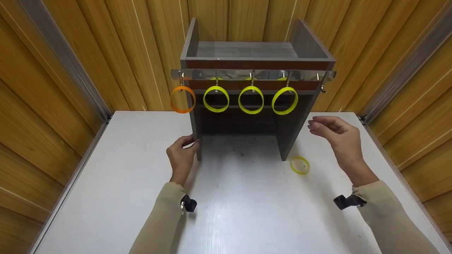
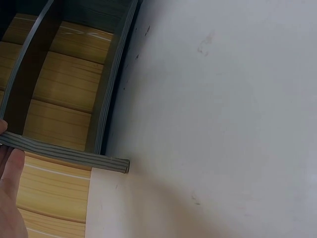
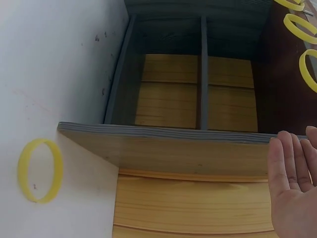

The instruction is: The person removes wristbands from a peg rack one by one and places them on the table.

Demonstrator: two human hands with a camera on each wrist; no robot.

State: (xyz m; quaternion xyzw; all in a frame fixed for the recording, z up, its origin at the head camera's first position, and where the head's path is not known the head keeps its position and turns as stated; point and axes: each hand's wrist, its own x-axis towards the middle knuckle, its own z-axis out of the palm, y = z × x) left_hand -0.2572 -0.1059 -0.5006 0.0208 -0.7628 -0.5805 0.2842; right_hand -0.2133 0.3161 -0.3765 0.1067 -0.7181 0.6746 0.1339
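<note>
My left hand [image 1: 182,153] grips the front edge of the left side panel of a grey shelf unit [image 1: 259,58], thumb on one face and fingers on the other. In the left wrist view that panel edge [image 2: 74,156] runs between thumb and fingers. My right hand [image 1: 344,141] is raised beside the right side panel, fingers fairly straight and holding nothing. An orange ring [image 1: 193,98] hangs on the leftmost hook of the metal rail [image 1: 236,74]. Three yellow rings [image 1: 228,99] hang on the hooks beside it. The rightmost hook [image 1: 323,86] carries no ring.
One more yellow ring [image 1: 308,165] lies on the white table [image 1: 240,211], near the foot of the right side panel. Wood-patterned walls [image 1: 70,88] enclose the table at the back and sides. Small dark specks [image 1: 242,154] dot the tabletop below the shelf.
</note>
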